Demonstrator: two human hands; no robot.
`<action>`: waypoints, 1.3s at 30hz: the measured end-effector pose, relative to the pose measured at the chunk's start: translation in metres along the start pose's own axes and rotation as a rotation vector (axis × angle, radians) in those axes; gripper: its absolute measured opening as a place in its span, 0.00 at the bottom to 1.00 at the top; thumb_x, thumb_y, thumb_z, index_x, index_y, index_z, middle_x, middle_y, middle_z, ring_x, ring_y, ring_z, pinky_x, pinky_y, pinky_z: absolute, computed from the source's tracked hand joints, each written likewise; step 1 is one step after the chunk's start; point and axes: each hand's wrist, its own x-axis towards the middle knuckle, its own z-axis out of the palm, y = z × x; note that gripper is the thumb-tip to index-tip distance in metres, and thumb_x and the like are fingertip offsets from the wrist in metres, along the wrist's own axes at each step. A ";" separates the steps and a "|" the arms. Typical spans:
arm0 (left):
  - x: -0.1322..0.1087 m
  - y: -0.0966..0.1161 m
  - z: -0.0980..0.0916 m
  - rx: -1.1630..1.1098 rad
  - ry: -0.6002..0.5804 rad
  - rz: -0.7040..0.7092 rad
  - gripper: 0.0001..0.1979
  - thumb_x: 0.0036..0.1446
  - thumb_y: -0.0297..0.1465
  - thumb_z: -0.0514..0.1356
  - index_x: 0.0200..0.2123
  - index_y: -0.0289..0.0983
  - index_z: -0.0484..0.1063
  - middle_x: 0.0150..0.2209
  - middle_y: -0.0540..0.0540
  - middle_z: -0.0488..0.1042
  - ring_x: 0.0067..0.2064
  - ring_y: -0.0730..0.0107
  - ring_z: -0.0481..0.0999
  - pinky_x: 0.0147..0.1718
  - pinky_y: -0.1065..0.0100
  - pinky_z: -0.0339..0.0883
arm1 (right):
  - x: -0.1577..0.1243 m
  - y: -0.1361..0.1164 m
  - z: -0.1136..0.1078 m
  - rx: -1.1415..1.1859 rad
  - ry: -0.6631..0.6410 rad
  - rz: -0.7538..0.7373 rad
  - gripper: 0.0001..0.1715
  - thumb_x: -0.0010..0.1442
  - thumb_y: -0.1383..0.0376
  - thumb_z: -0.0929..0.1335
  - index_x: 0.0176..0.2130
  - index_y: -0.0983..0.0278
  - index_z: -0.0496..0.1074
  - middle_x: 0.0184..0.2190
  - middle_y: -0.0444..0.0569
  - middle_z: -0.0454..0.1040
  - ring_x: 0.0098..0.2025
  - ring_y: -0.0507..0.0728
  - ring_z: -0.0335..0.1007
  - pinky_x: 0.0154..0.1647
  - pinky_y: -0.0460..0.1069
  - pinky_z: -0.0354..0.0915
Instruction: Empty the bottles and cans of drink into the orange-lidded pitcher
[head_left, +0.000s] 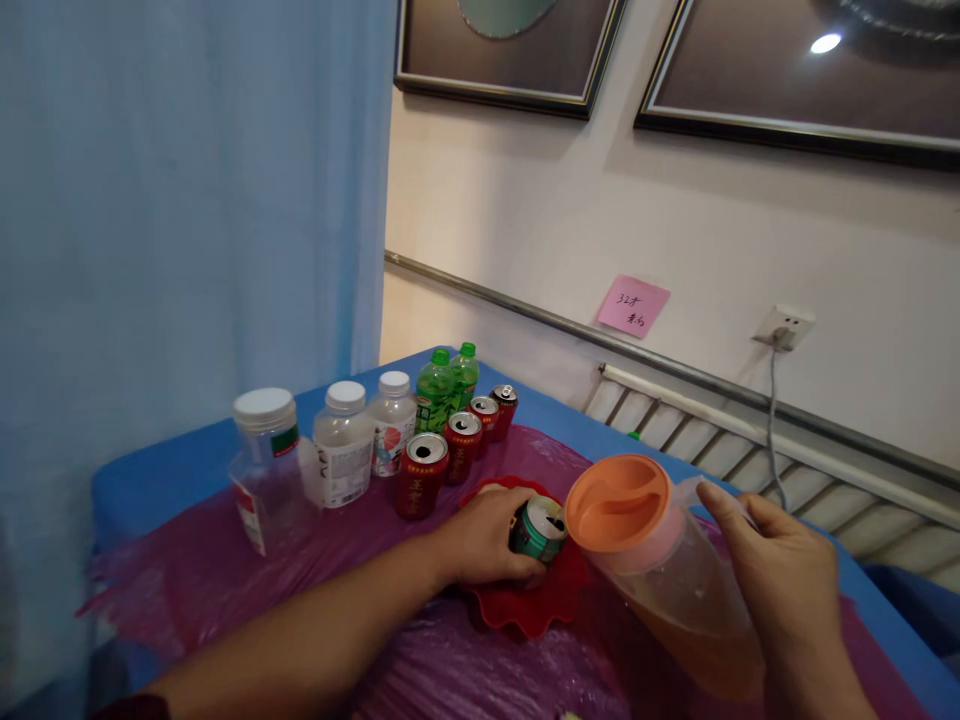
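Observation:
My left hand (487, 535) is wrapped round a green drink can (534, 540), which leans to the right with its opened top showing. Beneath the can lies a red dish with a wavy rim (517, 622). A plastic pitcher (675, 600) with an orange lid (619, 500) is gripped by its handle in my right hand (787, 570). The pitcher tilts left, its lid close beside the can's top, and brownish liquid shows inside. Whether any liquid passes between them I cannot make out.
Several red cans (422, 480) stand in a row left of the dish. Behind them are green-capped bottles (435, 395); further left, white-capped clear bottles (345, 450) and a jar (266, 480). Purple plastic sheeting (480, 670) covers the blue tabletop (150, 480). A radiator (705, 450) runs along the wall.

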 end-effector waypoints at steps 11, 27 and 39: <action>0.000 -0.002 0.001 0.017 0.009 -0.008 0.31 0.40 0.38 0.74 0.50 0.46 0.75 0.45 0.51 0.79 0.47 0.56 0.76 0.47 0.66 0.66 | -0.001 0.000 -0.001 -0.019 0.010 -0.030 0.34 0.54 0.39 0.68 0.18 0.60 0.56 0.19 0.39 0.48 0.24 0.51 0.48 0.24 0.47 0.47; -0.001 -0.002 0.000 0.026 -0.004 -0.024 0.31 0.40 0.40 0.73 0.51 0.46 0.74 0.46 0.50 0.79 0.48 0.54 0.76 0.47 0.64 0.67 | -0.001 -0.002 -0.002 -0.050 0.002 -0.040 0.33 0.55 0.40 0.68 0.18 0.60 0.56 0.19 0.39 0.49 0.25 0.51 0.49 0.25 0.47 0.48; 0.000 -0.002 0.000 0.029 0.000 -0.026 0.32 0.39 0.40 0.74 0.50 0.46 0.74 0.45 0.50 0.79 0.47 0.55 0.76 0.47 0.64 0.67 | -0.002 0.000 -0.002 -0.040 0.006 -0.041 0.33 0.55 0.40 0.68 0.19 0.60 0.55 0.19 0.39 0.48 0.24 0.51 0.48 0.24 0.48 0.48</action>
